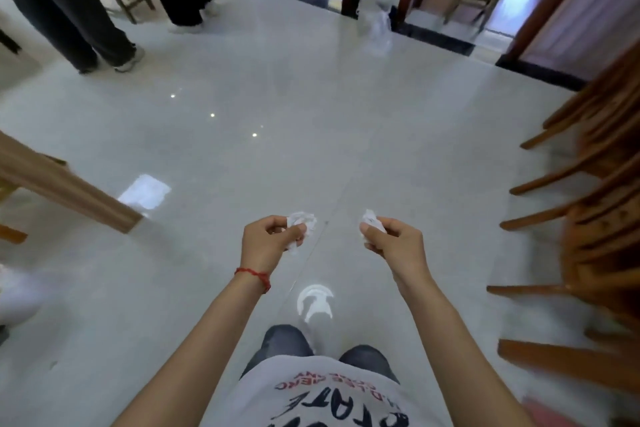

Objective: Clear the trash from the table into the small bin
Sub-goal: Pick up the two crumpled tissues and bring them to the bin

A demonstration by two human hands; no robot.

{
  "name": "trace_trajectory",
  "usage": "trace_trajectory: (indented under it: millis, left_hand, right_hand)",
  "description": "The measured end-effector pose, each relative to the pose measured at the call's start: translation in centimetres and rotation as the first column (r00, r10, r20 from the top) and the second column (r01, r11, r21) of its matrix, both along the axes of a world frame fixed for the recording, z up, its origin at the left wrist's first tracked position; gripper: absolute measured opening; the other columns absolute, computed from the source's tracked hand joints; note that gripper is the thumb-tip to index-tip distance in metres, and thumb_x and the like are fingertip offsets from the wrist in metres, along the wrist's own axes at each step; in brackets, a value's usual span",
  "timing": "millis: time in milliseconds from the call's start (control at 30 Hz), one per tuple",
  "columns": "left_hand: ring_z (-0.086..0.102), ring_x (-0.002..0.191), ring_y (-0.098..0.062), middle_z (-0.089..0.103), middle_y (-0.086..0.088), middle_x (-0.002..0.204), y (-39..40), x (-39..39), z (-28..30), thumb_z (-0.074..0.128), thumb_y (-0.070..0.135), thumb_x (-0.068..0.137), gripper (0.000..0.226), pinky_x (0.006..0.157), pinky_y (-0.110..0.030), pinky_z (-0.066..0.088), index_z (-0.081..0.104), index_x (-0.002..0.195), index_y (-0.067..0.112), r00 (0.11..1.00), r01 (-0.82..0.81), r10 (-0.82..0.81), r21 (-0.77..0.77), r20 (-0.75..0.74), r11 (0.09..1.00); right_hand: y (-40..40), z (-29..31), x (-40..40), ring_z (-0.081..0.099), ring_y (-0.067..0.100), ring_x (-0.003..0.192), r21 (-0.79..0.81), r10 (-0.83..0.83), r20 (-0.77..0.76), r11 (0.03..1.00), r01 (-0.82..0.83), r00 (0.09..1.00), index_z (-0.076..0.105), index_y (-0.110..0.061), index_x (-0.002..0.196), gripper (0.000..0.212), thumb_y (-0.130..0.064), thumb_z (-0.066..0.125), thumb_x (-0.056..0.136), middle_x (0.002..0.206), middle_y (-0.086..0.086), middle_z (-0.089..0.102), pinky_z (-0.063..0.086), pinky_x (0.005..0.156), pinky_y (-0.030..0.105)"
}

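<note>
While both arms extend, each hand (266, 239) (394, 241) pinches crumpled tissue (304, 222) (372, 220).

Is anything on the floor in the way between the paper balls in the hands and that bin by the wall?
Nothing visible: bare floor runs from both paper wads to the clear-bagged bin.

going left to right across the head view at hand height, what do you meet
wooden table leg → left hand → crumpled tissue → second crumpled tissue → right hand → wooden chairs
</note>
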State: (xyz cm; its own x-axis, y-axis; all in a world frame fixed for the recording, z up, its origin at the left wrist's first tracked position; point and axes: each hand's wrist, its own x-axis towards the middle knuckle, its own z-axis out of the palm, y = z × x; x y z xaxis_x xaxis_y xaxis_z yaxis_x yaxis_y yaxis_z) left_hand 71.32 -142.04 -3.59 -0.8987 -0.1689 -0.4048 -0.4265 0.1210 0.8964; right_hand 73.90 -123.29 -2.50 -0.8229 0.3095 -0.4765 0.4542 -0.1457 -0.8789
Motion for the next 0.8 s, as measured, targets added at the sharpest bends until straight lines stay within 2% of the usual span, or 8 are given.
trace_trajectory:
  millis: [167, 267, 367, 500, 633, 700, 800]
  left_hand:
    - [0.059, 0.068, -0.027, 0.062, -0.015, 0.064, 2.4, -3.4, -0.1, 0.071, 0.004, 0.071, 0.009, 0.081, -0.048, 0.052, 0.065, 0.068, -0.003, 0.982, 0.19, -0.19, 0.003, -0.015, 0.982]
    - [0.062, 0.069, -0.029, 0.063, -0.01, 0.06, 4.1, -5.3, -0.3, 0.072, 0.004, 0.07, 0.009, 0.082, -0.047, 0.053, 0.067, 0.065, 0.007, 0.964, 0.264, -0.264, 0.022, -0.004, 0.964]
    - [0.064, 0.068, -0.029, 0.063, 0.004, 0.049, 6.0, -7.3, -0.6, 0.072, 0.002, 0.07, 0.011, 0.081, -0.043, 0.055, 0.066, 0.064, 0.01, 0.946, 0.324, -0.324, 0.035, 0.002, 0.945]
    - [0.064, 0.062, -0.025, 0.062, 0.005, 0.047, 9.0, -10.2, -0.8, 0.072, 0.001, 0.071, 0.008, 0.078, -0.04, 0.054, 0.066, 0.068, 0.005, 0.928, 0.372, -0.372, 0.036, 0.001, 0.927]
    - [0.063, 0.063, -0.026, 0.064, 0.005, 0.048, 12.3, -13.9, -1.2, 0.072, 0.001, 0.071, 0.008, 0.077, -0.04, 0.054, 0.066, 0.067, 0.005, 0.919, 0.394, -0.394, 0.031, -0.012, 0.918]
    - [0.062, 0.063, -0.025, 0.064, 0.002, 0.05, 14.2, -16.1, -1.5, 0.071, 0.002, 0.071, 0.006, 0.077, -0.04, 0.054, 0.067, 0.073, -0.002, 0.914, 0.406, -0.406, 0.008, -0.026, 0.914]
    - [0.061, 0.062, -0.024, 0.064, -0.008, 0.056, 17.4, -19.8, -1.6, 0.071, 0.003, 0.072, 0.018, 0.077, -0.042, 0.054, 0.065, 0.079, -0.012, 0.918, 0.395, -0.395, -0.002, -0.029, 0.919]
  right_hand:
    - [2.0, 0.0, 0.2, 0.06, 0.012, 0.066, -0.001, -0.197, 0.006, 0.98, 0.197, 0.98, 0.068, -0.014, 0.077, 0.007, -0.007, 0.07, 0.077, 0.076, 0.003, 0.065, 0.055, 0.074, 0.026]
    - [3.2, 0.0, -0.1, 0.061, 0.012, 0.07, 0.009, -0.282, 0.01, 0.96, 0.281, 0.959, 0.067, -0.009, 0.085, 0.007, -0.007, 0.069, 0.078, 0.081, 0.002, 0.065, 0.054, 0.066, 0.018]
    - [4.4, 0.0, -0.9, 0.061, 0.011, 0.07, 0.009, -0.347, 0.008, 0.938, 0.347, 0.938, 0.067, -0.008, 0.086, 0.008, -0.006, 0.069, 0.078, 0.081, 0.001, 0.065, 0.053, 0.06, 0.013]
    - [6.4, -0.4, -3.0, 0.06, 0.011, 0.068, -0.008, -0.39, 0.006, 0.921, 0.39, 0.921, 0.067, -0.003, 0.092, 0.013, -0.005, 0.068, 0.079, 0.078, 0.002, 0.063, 0.053, 0.058, 0.013]
    - [9.4, -0.9, -6.5, 0.059, 0.01, 0.067, -0.023, -0.403, -0.002, 0.915, 0.403, 0.915, 0.066, -0.002, 0.095, 0.016, -0.005, 0.068, 0.079, 0.074, 0.002, 0.061, 0.053, 0.058, 0.013]
    - [11.2, -1.1, -8.7, 0.061, 0.011, 0.07, -0.045, -0.408, -0.012, 0.912, 0.407, 0.913, 0.066, -0.005, 0.093, 0.013, -0.005, 0.068, 0.08, 0.077, 0.002, 0.064, 0.053, 0.059, 0.013]
    - [14.5, -1.0, -12.4, 0.062, 0.012, 0.072, -0.081, -0.41, -0.013, 0.91, 0.407, 0.912, 0.067, -0.008, 0.091, 0.012, -0.006, 0.068, 0.079, 0.081, 0.003, 0.065, 0.053, 0.06, 0.015]
